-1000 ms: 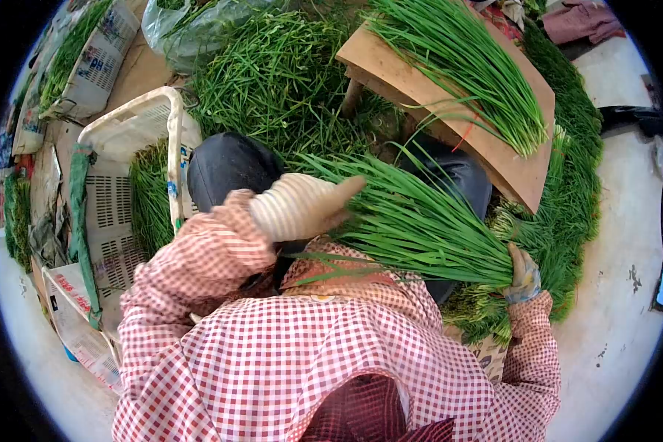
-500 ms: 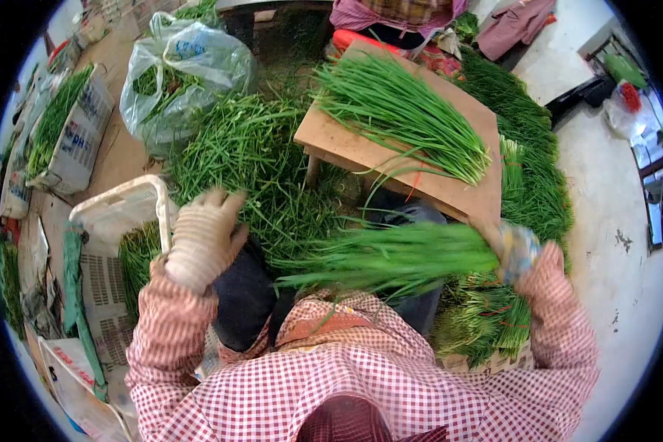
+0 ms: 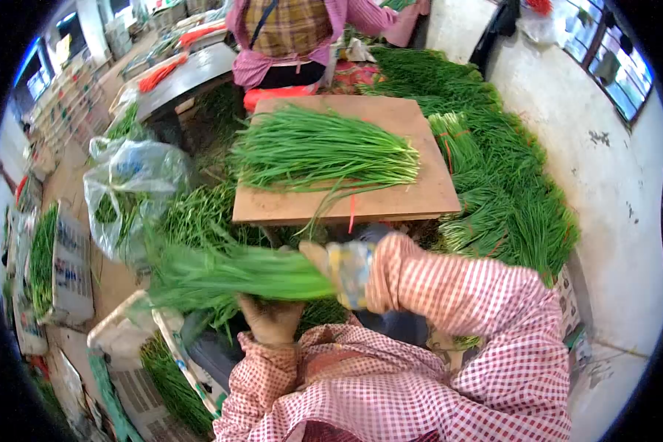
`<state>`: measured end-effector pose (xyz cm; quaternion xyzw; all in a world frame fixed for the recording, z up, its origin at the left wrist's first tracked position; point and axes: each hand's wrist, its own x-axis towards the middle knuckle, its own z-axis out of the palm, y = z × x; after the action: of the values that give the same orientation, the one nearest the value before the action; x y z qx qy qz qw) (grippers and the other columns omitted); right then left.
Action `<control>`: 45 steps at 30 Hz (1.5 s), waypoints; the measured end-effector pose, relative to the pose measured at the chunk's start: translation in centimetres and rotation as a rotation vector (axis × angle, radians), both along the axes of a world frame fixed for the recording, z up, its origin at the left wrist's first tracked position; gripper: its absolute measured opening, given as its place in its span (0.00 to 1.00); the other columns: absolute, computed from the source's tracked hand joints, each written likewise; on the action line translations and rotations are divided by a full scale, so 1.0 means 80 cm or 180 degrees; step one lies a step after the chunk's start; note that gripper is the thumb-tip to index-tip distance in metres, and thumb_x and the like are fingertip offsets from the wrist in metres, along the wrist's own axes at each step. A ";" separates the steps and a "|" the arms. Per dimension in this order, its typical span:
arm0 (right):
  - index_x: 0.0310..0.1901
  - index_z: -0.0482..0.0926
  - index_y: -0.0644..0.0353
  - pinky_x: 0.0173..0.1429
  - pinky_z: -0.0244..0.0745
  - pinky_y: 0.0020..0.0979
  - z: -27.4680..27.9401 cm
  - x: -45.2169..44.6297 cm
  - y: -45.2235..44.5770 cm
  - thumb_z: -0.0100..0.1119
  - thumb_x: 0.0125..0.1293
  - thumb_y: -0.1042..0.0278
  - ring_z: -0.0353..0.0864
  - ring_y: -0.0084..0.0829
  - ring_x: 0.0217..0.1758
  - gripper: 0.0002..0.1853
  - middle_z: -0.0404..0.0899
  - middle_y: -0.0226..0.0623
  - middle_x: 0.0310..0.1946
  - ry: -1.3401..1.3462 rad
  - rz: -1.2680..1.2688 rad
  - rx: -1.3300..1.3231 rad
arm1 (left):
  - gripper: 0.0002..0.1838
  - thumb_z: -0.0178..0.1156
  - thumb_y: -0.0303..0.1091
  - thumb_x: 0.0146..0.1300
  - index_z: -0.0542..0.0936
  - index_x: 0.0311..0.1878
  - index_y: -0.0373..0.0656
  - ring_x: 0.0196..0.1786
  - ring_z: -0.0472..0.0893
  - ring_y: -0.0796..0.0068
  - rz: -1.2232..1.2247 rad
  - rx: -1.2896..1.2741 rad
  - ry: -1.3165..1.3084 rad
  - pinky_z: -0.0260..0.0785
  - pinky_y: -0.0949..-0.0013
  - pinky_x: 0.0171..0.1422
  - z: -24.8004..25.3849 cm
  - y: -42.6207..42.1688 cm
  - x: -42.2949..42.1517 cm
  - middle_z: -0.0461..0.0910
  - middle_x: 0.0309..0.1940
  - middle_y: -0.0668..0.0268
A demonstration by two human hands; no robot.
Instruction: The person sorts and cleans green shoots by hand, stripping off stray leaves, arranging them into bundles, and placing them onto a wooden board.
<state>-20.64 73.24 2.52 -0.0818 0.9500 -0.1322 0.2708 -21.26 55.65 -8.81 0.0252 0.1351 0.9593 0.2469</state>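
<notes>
A bunch of long green stalks (image 3: 236, 278), blurred by motion, lies crosswise above my lap. My gloved right hand (image 3: 340, 271) grips its stem end at the right. Beneath the middle of the bunch is my left hand (image 3: 272, 318), its palm against the stalks; its fingers are largely hidden behind them. Just beyond, a larger pile of green stalks (image 3: 331, 151) rests on a brown board table (image 3: 353, 210), with a red tie (image 3: 352, 214) hanging over the near edge.
White crate (image 3: 121, 320) with greens at lower left; another (image 3: 70, 269) farther left. A clear plastic bag (image 3: 136, 188) of greens stands behind loose cuttings. Bundled greens (image 3: 493, 184) line the right wall. Another person (image 3: 287, 37) sits beyond the table.
The view has swung right and up. My right hand has carried the bunch leftward across my body, and my left hand has moved from beside the crate to under it.
</notes>
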 end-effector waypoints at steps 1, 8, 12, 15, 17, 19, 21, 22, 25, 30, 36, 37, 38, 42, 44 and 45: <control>0.69 0.56 0.51 0.58 0.72 0.42 -0.015 0.005 0.002 0.42 0.68 0.56 0.76 0.45 0.55 0.28 0.75 0.47 0.54 -0.0515 -0.0640 -0.0518 | 0.43 0.60 0.66 0.52 0.63 0.67 0.53 0.67 0.63 0.52 0.0124 0.0223 -0.0092 0.50 0.44 0.72 -0.005 -0.002 -0.006 0.64 0.66 0.58; 0.61 0.67 0.66 0.64 0.67 0.29 -0.069 -0.021 0.114 0.39 0.73 0.47 0.75 0.32 0.57 0.29 0.73 0.42 0.58 -0.0467 -0.1992 -0.3352 | 0.32 0.55 0.56 0.62 0.66 0.65 0.50 0.65 0.66 0.52 0.0311 0.0089 0.0102 0.52 0.47 0.73 -0.004 0.077 -0.102 0.66 0.64 0.55; 0.63 0.67 0.60 0.62 0.70 0.34 -0.095 -0.087 0.234 0.56 0.66 0.55 0.75 0.37 0.57 0.27 0.75 0.46 0.54 0.1242 -0.1794 -0.1760 | 0.27 0.52 0.51 0.64 0.69 0.63 0.49 0.64 0.67 0.59 0.0313 -0.0086 0.0613 0.55 0.49 0.71 0.040 0.148 -0.207 0.67 0.63 0.59; 0.68 0.57 0.55 0.66 0.66 0.35 -0.041 -0.097 0.268 0.59 0.62 0.66 0.73 0.42 0.59 0.34 0.69 0.49 0.60 0.1753 -0.0638 0.0053 | 0.25 0.50 0.49 0.66 0.70 0.61 0.46 0.61 0.70 0.58 0.0199 -0.0150 0.0037 0.58 0.47 0.68 0.072 0.182 -0.261 0.71 0.60 0.60; 0.71 0.52 0.52 0.68 0.64 0.35 -0.039 -0.119 0.287 0.59 0.59 0.71 0.72 0.43 0.60 0.39 0.65 0.51 0.62 0.1574 -0.0561 0.0448 | 0.25 0.50 0.49 0.65 0.71 0.59 0.43 0.59 0.72 0.55 0.1065 -0.0992 0.0204 0.59 0.45 0.67 0.066 0.182 -0.319 0.74 0.57 0.58; 0.72 0.49 0.50 0.66 0.66 0.35 -0.065 -0.151 0.306 0.60 0.55 0.75 0.72 0.42 0.60 0.44 0.64 0.49 0.63 0.0885 -0.1238 0.0162 | 0.23 0.50 0.47 0.65 0.72 0.58 0.42 0.58 0.73 0.54 0.1094 -0.1453 0.0117 0.61 0.45 0.65 0.082 0.163 -0.344 0.75 0.55 0.57; 0.72 0.50 0.50 0.63 0.68 0.36 -0.097 -0.180 0.331 0.62 0.51 0.76 0.71 0.40 0.61 0.46 0.66 0.47 0.61 0.0636 -0.1586 0.0086 | 0.21 0.53 0.43 0.62 0.73 0.54 0.40 0.53 0.76 0.54 0.0944 -0.2358 0.0017 0.67 0.47 0.58 0.085 0.115 -0.388 0.77 0.51 0.56; 0.71 0.52 0.50 0.63 0.67 0.37 -0.082 -0.190 0.329 0.62 0.52 0.75 0.70 0.38 0.62 0.44 0.64 0.47 0.63 0.0254 -0.1240 0.0306 | 0.20 0.56 0.41 0.61 0.73 0.54 0.41 0.51 0.77 0.56 0.0993 -0.2609 0.0060 0.69 0.52 0.55 0.088 0.087 -0.416 0.77 0.50 0.58; 0.68 0.58 0.55 0.58 0.71 0.36 -0.092 -0.220 0.336 0.61 0.53 0.76 0.73 0.36 0.58 0.39 0.69 0.46 0.60 -0.0225 -0.0915 0.0535 | 0.22 0.62 0.35 0.57 0.73 0.55 0.42 0.47 0.78 0.60 0.1718 -0.3348 0.1246 0.72 0.58 0.51 0.127 0.101 -0.420 0.78 0.48 0.59; 0.71 0.53 0.54 0.61 0.69 0.43 -0.069 -0.202 0.312 0.48 0.67 0.59 0.68 0.46 0.64 0.32 0.62 0.50 0.64 -0.0349 -0.1210 0.0650 | 0.52 0.79 0.41 0.34 0.63 0.65 0.38 0.65 0.67 0.56 0.0023 -0.4980 0.4972 0.57 0.58 0.70 0.170 0.268 -0.290 0.68 0.61 0.51; 0.71 0.53 0.50 0.63 0.68 0.42 -0.096 -0.137 0.302 0.47 0.64 0.67 0.69 0.49 0.63 0.32 0.62 0.50 0.63 0.0913 -0.0825 0.0479 | 0.67 0.78 0.51 0.23 0.52 0.71 0.48 0.72 0.55 0.48 -0.1434 -0.5679 0.6730 0.45 0.46 0.73 0.076 0.361 -0.279 0.61 0.66 0.51; 0.71 0.52 0.50 0.60 0.71 0.41 -0.105 -0.136 0.306 0.54 0.58 0.71 0.72 0.48 0.60 0.38 0.64 0.51 0.62 0.1267 -0.0630 0.0567 | 0.67 0.78 0.52 0.23 0.53 0.71 0.47 0.72 0.55 0.48 -0.1348 -0.5633 0.6757 0.46 0.46 0.73 0.073 0.358 -0.281 0.61 0.67 0.51; 0.70 0.54 0.50 0.60 0.71 0.41 -0.111 -0.135 0.310 0.56 0.57 0.71 0.70 0.50 0.60 0.38 0.65 0.51 0.59 0.1373 -0.0725 0.0310 | 0.67 0.78 0.52 0.22 0.53 0.71 0.47 0.72 0.55 0.48 -0.1271 -0.5601 0.6762 0.46 0.46 0.73 0.069 0.355 -0.283 0.61 0.67 0.52; 0.68 0.57 0.50 0.53 0.74 0.41 -0.155 -0.134 0.321 0.61 0.51 0.70 0.75 0.51 0.53 0.40 0.69 0.51 0.53 0.2491 -0.0637 0.0073 | 0.66 0.78 0.52 0.23 0.53 0.70 0.46 0.72 0.55 0.48 -0.1176 -0.5577 0.6826 0.46 0.46 0.73 0.052 0.357 -0.289 0.60 0.67 0.52; 0.68 0.57 0.50 0.52 0.74 0.41 -0.163 -0.131 0.322 0.62 0.51 0.69 0.75 0.51 0.52 0.40 0.70 0.51 0.52 0.2407 -0.0732 -0.0088 | 0.66 0.78 0.52 0.24 0.54 0.70 0.45 0.73 0.54 0.49 -0.1148 -0.5800 0.6934 0.47 0.46 0.73 0.055 0.362 -0.286 0.58 0.68 0.53; 0.68 0.57 0.50 0.51 0.75 0.42 -0.160 -0.129 0.323 0.62 0.51 0.69 0.75 0.51 0.51 0.40 0.70 0.50 0.51 0.2344 -0.0816 -0.0191 | 0.66 0.78 0.52 0.24 0.54 0.70 0.45 0.73 0.54 0.49 -0.1151 -0.5828 0.6939 0.47 0.46 0.73 0.058 0.365 -0.285 0.58 0.68 0.53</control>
<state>-30.97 99.11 -10.27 -0.0123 0.9818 -0.1544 -0.1095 -44.03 84.81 -4.20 0.5862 0.8074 -0.0051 0.0675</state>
